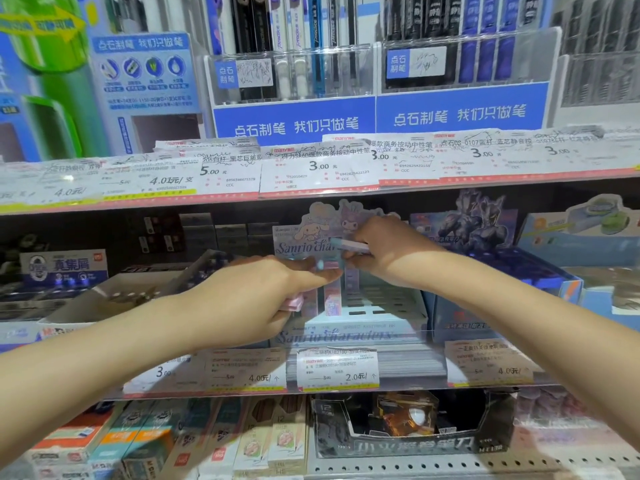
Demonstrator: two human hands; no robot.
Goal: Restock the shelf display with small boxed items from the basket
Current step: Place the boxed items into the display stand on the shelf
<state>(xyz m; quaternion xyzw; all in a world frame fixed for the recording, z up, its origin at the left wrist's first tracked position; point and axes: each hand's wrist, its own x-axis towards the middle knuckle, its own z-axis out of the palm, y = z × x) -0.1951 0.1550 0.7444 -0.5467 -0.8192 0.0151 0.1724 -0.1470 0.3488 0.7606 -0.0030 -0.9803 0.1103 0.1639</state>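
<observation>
Two hands meet over the pastel cardboard display tray (pixel 367 327) printed with cartoon characters, which sits on the middle shelf. The left hand (pixel 256 296) comes in from eight o'clock with its fingers curled round a few small pink boxes (pixel 294 303) stacked in the palm — its fingertips also reach forward to a box at the tray's back card. The right hand (pixel 384 251) comes in from four o'clock and pinches one slim lilac-and-blue box (pixel 349 245) between thumb and fingers, held nearly level just in front of the tall backing card (pixel 322 230) with the cartoon figures. Already standing in the tray at its left side are two or three upright pastel boxes (pixel 332 296); the slots to their right, toward three o'clock, look bare. No basket shows anywhere, so I cannot say where it stands.

As I read it, the step in hand is seating the pinched box into the next free slot. To do it well, turn the box upright so its printed face looks outward like its neighbours, lower it straight down beside the last standing box, and press it gently to the tray floor — a slanted entry could knock the row over. The left hand would do best to stay close and feed the next box.
</observation>
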